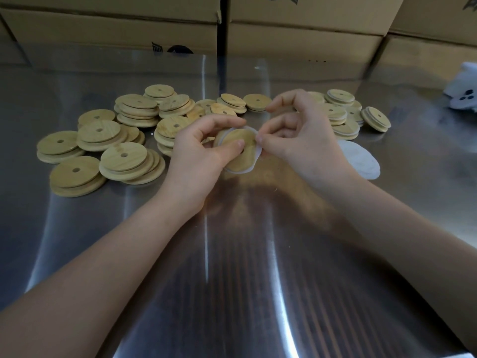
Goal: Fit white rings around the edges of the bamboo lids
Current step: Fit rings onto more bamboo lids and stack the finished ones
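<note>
All that shows of the person is a pair of hands and forearms, every bit of it bare. The left hand (pixel 198 151) and the right hand (pixel 304 148) have slim fingers with short, neatly trimmed nails. The left thumbnail (pixel 240 143) shows clearest, small and rounded. The wrists are narrow. From them the left forearm (pixel 103 267) and the right forearm (pixel 400 228) run smooth and uncovered, broadening steadily toward the elbows, which are out of sight. Whether a sleeve begins higher up cannot be told from here.
</note>
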